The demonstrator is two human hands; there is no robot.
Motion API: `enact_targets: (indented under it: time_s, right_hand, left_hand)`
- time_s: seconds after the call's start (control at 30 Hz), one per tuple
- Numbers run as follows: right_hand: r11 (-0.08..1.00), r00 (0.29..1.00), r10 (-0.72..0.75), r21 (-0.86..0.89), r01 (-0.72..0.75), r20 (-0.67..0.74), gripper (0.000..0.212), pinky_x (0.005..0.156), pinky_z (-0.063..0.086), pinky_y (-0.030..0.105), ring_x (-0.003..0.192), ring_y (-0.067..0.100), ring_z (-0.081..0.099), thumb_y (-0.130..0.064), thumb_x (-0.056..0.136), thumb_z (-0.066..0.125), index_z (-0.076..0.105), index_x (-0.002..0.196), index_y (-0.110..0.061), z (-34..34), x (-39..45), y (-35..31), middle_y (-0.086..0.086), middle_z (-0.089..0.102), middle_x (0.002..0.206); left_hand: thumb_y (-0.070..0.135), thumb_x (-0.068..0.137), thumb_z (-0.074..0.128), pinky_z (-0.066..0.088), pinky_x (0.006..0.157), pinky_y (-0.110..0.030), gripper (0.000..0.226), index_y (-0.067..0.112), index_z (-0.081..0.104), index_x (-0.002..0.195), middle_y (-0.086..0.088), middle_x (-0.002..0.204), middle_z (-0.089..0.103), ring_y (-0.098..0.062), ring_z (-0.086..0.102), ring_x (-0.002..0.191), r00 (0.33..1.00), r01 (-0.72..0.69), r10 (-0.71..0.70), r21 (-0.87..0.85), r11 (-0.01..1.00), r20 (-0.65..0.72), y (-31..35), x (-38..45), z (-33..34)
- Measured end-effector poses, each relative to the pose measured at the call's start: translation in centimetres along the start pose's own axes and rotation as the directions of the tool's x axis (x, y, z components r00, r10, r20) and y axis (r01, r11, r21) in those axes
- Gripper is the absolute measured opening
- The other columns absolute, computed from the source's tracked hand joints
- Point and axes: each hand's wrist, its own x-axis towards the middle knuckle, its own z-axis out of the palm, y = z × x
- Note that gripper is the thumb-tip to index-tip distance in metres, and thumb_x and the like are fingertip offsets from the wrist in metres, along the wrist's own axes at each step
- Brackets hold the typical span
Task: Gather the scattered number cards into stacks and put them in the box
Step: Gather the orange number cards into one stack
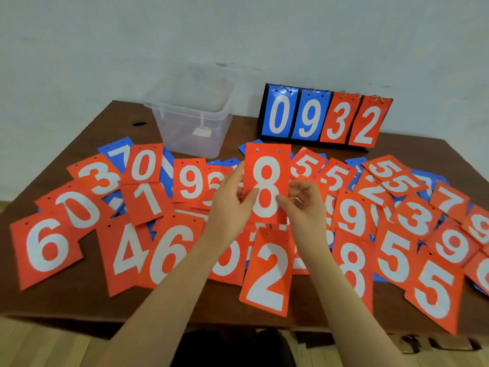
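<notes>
Above the scattered cards [169,250], both hands pinch the red 8 [266,181] upright, left hand [229,201] and right hand [304,205] on its side edges, box [193,112] up-left, nearer left.

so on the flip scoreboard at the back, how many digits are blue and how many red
On the flip scoreboard:
blue digit panels: 2, the 0 and the 9
red digit panels: 2, the 3 and the 2
total: 4
</notes>
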Motion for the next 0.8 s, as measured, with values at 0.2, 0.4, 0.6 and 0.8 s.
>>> enact_targets:
  time_s: [0.2, 0.4, 0.6, 0.8]
  right_hand:
    - [0.899, 0.988, 0.016, -0.434, 0.052, 0.151, 0.028, 0.083, 0.048, 0.026, 0.099, 0.016, 0.056, -0.025, 0.083, 0.069, 0.058, 0.108, -0.019, -2.4, -3.5, 2.3, -0.005, 0.057, 0.104]
    - [0.55, 0.959, 0.192, -0.832, 0.071, 0.209, 0.065, 0.111, 0.016, 0.046, 0.132, 0.027, 0.023, -0.055, 0.082, 0.059, 0.038, 0.137, -0.027, -3.5, -5.6, 4.1, 0.002, 0.03, 0.14]
    - [0.622, 0.969, 0.161, -0.782, 0.048, 0.187, 0.054, 0.111, 0.016, 0.045, 0.13, 0.024, 0.031, -0.042, 0.081, 0.067, 0.042, 0.124, -0.024, -3.1, -4.9, 3.9, 0.0, 0.039, 0.134]
    - [0.948, 0.999, -0.039, -0.317, 0.037, 0.001, 0.029, 0.074, 0.046, 0.013, 0.103, 0.008, 0.053, -0.015, 0.092, 0.057, 0.047, 0.119, -0.02, -2.7, -5.6, 1.3, -0.002, 0.055, 0.122]
  left_hand:
    - [0.017, 0.09, 0.058, 0.049, 0.093, -0.028, 0.058, 0.019, 0.033, 0.142, -0.001, 0.133, 0.05, -0.011, 0.051, 0.118, 0.992, 0.005, 0.016, 0.161, 0.987, -0.124, -1.3, -5.7, -2.0]
    - [0.019, 0.091, 0.056, 0.044, 0.1, -0.035, 0.058, 0.02, 0.031, 0.143, -0.004, 0.139, 0.045, -0.019, 0.043, 0.127, 0.993, 0.094, -0.069, 0.273, 0.957, -0.101, -2.4, -9.4, -3.3]
    - [0.016, 0.092, 0.054, 0.041, 0.1, -0.031, 0.056, 0.019, 0.032, 0.143, -0.005, 0.141, 0.044, -0.019, 0.04, 0.131, 0.995, 0.041, -0.007, 0.344, 0.938, -0.099, -2.1, -10.0, -3.8]
    - [0.012, 0.092, 0.052, 0.04, 0.094, -0.025, 0.051, 0.015, 0.036, 0.141, -0.009, 0.138, 0.047, -0.022, 0.045, 0.127, 0.977, -0.054, 0.132, 0.406, 0.912, -0.165, -1.3, -10.1, -4.9]
